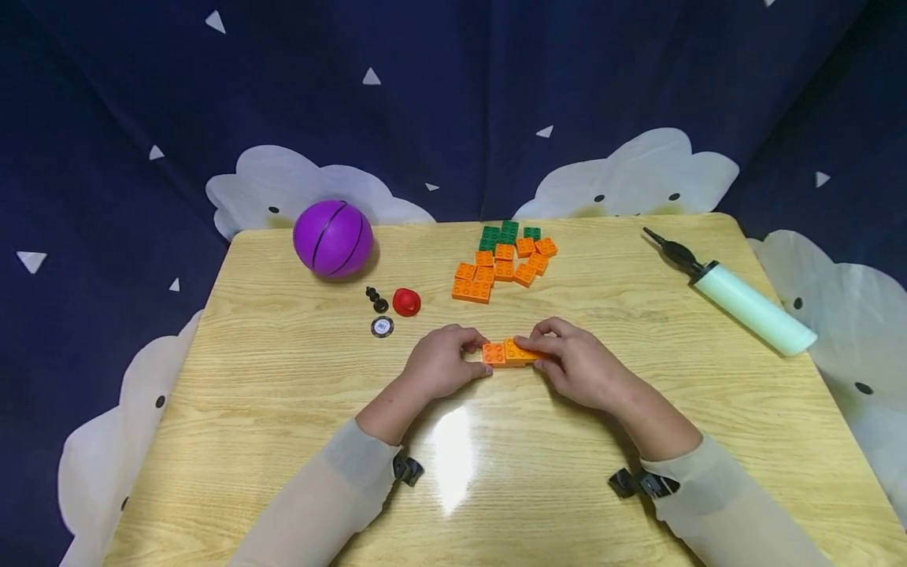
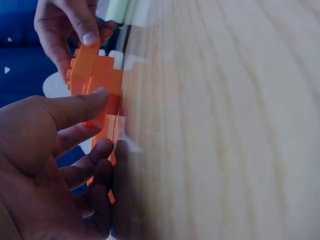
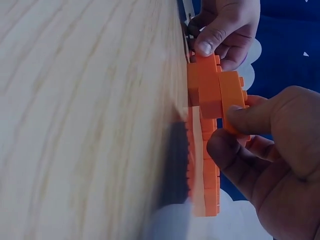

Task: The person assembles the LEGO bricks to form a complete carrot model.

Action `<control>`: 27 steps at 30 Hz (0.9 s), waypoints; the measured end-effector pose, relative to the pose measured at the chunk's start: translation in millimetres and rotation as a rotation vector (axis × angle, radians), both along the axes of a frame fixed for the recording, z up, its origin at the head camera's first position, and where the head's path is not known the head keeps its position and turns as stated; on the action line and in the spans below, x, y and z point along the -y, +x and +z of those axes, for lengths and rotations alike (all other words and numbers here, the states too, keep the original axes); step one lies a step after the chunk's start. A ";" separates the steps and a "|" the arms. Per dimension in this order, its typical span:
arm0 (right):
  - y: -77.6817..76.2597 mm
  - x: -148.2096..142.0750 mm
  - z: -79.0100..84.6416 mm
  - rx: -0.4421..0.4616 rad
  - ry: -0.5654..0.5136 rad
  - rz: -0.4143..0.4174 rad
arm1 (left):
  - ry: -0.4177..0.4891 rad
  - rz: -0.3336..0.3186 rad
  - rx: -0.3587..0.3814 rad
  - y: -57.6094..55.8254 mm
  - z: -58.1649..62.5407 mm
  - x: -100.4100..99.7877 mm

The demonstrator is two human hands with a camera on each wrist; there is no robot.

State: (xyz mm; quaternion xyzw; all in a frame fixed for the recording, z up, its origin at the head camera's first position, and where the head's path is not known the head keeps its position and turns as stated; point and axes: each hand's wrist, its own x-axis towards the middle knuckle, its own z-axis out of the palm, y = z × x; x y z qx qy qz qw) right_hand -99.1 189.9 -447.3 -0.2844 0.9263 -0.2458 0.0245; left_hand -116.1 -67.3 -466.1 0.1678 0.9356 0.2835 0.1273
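Orange toy building bricks are stacked in three staggered layers at the middle of the table, as both wrist views show. My left hand (image 1: 442, 362) grips the middle brick (image 3: 209, 87) by its left end, thumb on the near side. From the right, my right hand (image 1: 581, 364) pinches the top brick (image 1: 520, 349) between thumb and fingers. This top brick overhangs the middle one to the right. The bottom brick (image 3: 193, 82) sits lowest, close over the tabletop, and is mostly hidden in the head view.
Behind the hands lie several loose orange bricks (image 1: 504, 270) and a few green bricks (image 1: 509, 231). To the left are a purple ball (image 1: 333, 239), a black chess piece (image 1: 379, 301), a red hat-shaped piece (image 1: 407, 302) and a poker chip (image 1: 382, 327). A hand pump (image 1: 754, 309) lies far right.
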 end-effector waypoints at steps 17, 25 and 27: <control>-2.8 -3.8 -2.9 -0.067 0.002 0.074 | -0.016 0.002 0.017 -0.9 1.1 0.5; -3.6 -5.8 -6.9 -0.021 -0.045 0.062 | -0.025 0.002 0.023 -0.7 1.5 1.5; -4.4 -8.4 -7.3 0.016 -0.081 0.050 | -0.030 -0.001 0.023 -1.0 1.6 1.3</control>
